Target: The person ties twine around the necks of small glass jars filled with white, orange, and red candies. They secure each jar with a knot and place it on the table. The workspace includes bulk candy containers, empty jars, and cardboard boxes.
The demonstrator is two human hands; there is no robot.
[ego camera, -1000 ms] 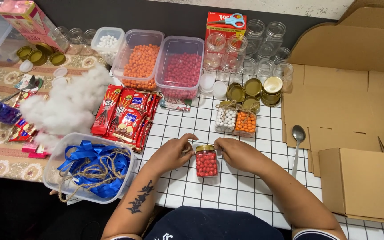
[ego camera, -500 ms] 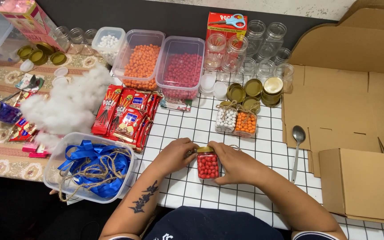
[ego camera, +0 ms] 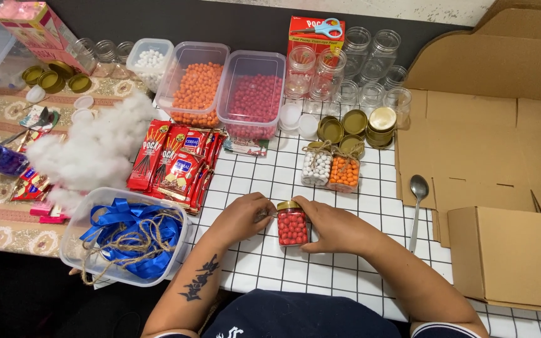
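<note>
A small clear jar (ego camera: 292, 226) filled with red candy balls and closed with a gold lid stands on the white checked table (ego camera: 264, 181). My right hand (ego camera: 333, 225) wraps around its right side. My left hand (ego camera: 242, 216) touches its left side near the lid, fingers curled. Two filled jars behind it, one with white balls (ego camera: 316, 166) and one with orange balls (ego camera: 344, 172), carry twine bows.
Tubs of orange (ego camera: 196, 84) and red balls (ego camera: 253, 94) sit at the back, beside empty jars (ego camera: 345, 69) and gold lids (ego camera: 355, 125). A tub of blue ribbon and twine (ego camera: 129, 241), snack packets (ego camera: 176, 163), white stuffing (ego camera: 95, 150), a spoon (ego camera: 417, 200) and cardboard boxes (ego camera: 515, 250) surround me.
Both hands have stayed on the red-ball jar. The left hand has shifted slightly at the lid; the jar remains in the same spot.
</note>
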